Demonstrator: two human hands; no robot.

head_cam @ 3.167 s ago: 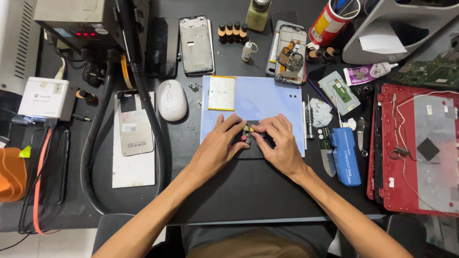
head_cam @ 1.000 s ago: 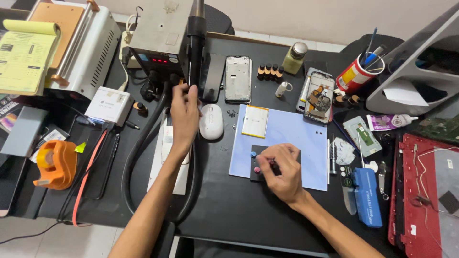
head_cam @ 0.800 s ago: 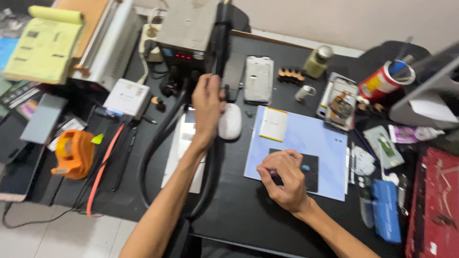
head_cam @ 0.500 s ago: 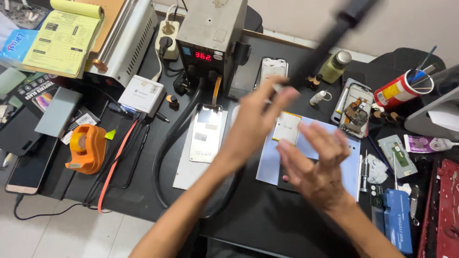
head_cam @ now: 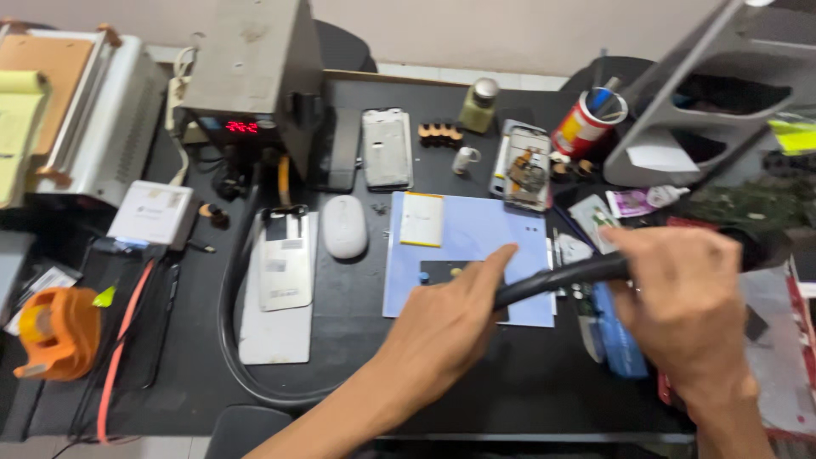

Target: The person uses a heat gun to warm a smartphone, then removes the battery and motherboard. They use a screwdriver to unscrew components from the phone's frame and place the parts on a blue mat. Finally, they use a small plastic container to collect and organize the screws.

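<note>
Black workbench (head_cam: pixel 357 374), crowded with phone parts. Right hand (head_cam: pixel 680 314) is clenched round the black hot-air wand (head_cam: pixel 557 279), held across the blue mat (head_cam: pixel 476 238). Left hand (head_cam: pixel 446 327) grips the wand's near end, fingers curled. Small dark board (head_cam: pixel 442 272) lies on the mat – heating not yet begun, nozzle off to one side.

The grey box-shaped soldering station (head_cam: pixel 255 76) carries a small dark display with glowing red digits (head_cam: pixel 241 127) low on its front. Left of and below the station lies a flat white cardboard box (head_cam: pixel 154 213). Far right of the station stands a red-and-yellow labelled can (head_cam: pixel 580 129) holding pens.
</note>
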